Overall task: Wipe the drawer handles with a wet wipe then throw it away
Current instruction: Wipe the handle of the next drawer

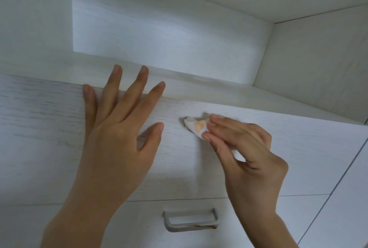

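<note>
My right hand (245, 152) pinches a white wet wipe (196, 127) with an orange stain and holds it around the upper drawer's handle (186, 118), of which only the left end shows. My left hand (119, 128) lies flat with spread fingers on the white upper drawer front (49, 128), fingertips reaching over its top edge. Below, the lower drawer's grey metal handle (190, 221) is in full view, with a reddish-brown smear along its bottom right.
The drawers belong to a white wood-grain cabinet. Above the upper drawer is an open recessed shelf (169, 34). A white side panel (342, 198) runs down the right.
</note>
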